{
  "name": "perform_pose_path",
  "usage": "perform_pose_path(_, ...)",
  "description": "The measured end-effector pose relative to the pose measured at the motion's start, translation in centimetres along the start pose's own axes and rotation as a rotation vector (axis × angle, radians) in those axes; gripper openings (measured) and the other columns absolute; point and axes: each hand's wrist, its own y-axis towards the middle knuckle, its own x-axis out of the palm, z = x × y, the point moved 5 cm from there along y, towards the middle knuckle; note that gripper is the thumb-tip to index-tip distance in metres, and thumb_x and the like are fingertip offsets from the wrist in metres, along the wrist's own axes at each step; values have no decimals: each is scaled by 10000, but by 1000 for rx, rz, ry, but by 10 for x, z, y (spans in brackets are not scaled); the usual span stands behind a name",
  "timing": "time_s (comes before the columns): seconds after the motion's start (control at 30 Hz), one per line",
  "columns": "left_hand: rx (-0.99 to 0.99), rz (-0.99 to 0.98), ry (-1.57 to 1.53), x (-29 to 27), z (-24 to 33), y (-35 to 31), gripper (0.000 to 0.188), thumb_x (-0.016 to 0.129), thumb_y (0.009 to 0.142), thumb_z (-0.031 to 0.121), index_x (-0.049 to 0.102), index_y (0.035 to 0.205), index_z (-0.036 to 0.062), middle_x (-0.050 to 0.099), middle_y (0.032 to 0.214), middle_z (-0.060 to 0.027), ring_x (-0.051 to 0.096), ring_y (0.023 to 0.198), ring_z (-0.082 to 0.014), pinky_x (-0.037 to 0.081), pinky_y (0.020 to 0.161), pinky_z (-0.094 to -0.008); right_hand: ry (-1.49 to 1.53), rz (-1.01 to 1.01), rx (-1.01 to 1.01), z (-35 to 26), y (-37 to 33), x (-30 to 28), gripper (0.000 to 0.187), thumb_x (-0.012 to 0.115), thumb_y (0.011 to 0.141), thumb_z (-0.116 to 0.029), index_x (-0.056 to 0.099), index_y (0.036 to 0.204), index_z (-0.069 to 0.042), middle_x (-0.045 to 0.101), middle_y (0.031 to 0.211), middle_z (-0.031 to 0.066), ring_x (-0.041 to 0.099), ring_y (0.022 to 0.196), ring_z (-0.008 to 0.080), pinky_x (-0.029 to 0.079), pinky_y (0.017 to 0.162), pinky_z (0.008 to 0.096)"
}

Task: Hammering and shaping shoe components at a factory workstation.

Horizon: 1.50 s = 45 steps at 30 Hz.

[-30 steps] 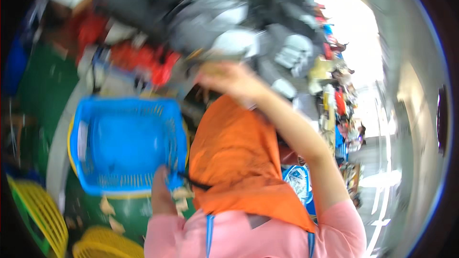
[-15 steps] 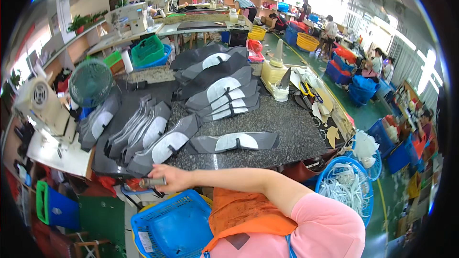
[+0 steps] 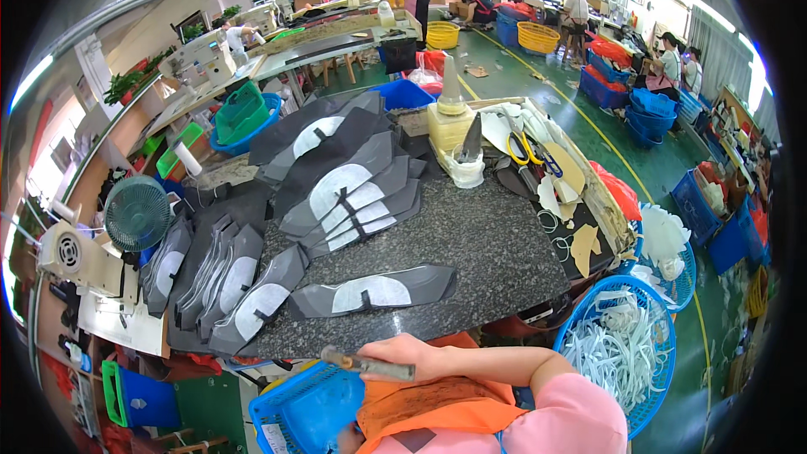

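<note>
My right hand (image 3: 403, 351) is closed around a worn, greyish bar-shaped tool (image 3: 370, 364), whose exact kind I cannot make out. It is held in front of my orange apron, just off the near edge of the dark speckled tabletop (image 3: 471, 244). A single dark grey cut piece with a white half-round patch (image 3: 370, 294) lies closest to that hand. Further pieces like it overlap in a fanned stack (image 3: 345, 193) and in a row at the left (image 3: 239, 286). A small skin-coloured patch beside the apron may be my left hand (image 3: 348, 437); its fingers are hidden.
Below the table's front edge is a blue basket (image 3: 294, 408). White strips fill another blue basket (image 3: 664, 395) at the right. A glue pot (image 3: 466, 170), yellow-handled scissors (image 3: 528, 151) and scraps occupy the right side. A fan (image 3: 137, 213) and sewing machine (image 3: 80, 256) stand left.
My right hand has moved right, from the table's left front edge to before my apron, still with the tool. The view has shifted and tilted. The cut pieces look unmoved on the table.
</note>
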Motion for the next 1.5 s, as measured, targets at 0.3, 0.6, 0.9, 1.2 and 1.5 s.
perform_pose_path(0.3,69,9,-166,-45,-57,47,140,568,809,198,604,843,67,614,738,-222,597,659,-387,452,560,-507,402,328,13,37,-47,-39,158,625,931,-160,536,967,-35,586,705,81,590,666,131,460,608,285)
perform_pose_path(0.6,-279,-191,-440,-233,-77,46,267,681,809,311,673,710,63,644,669,-182,645,619,-294,478,556,-466,690,319,410,72,-66,-28,189,646,906,-121,585,1048,-11,638,799,32,610,665,81,479,571,237)
perform_pose_path(0.9,260,236,-621,-608,16,310,308,746,740,123,637,1019,51,573,1076,-142,547,1025,-349,447,877,-428,1055,639,369,68,-68,-49,323,478,920,-27,417,1236,-13,487,671,44,434,443,99,380,411,244)
perform_pose_path(1.2,611,-174,-535,-577,59,389,618,799,688,331,548,1166,30,560,1089,-159,544,1021,-347,461,850,-432,653,703,615,60,-110,-82,237,580,872,6,500,1094,-22,554,812,12,519,619,46,425,529,218)
perform_pose_path(1.5,606,-582,-1004,-548,124,407,267,718,814,287,596,882,59,630,700,-142,604,634,-341,461,591,-425,11,665,682,18,-116,-150,265,577,900,-41,522,1157,-4,600,849,67,587,635,118,475,572,253)
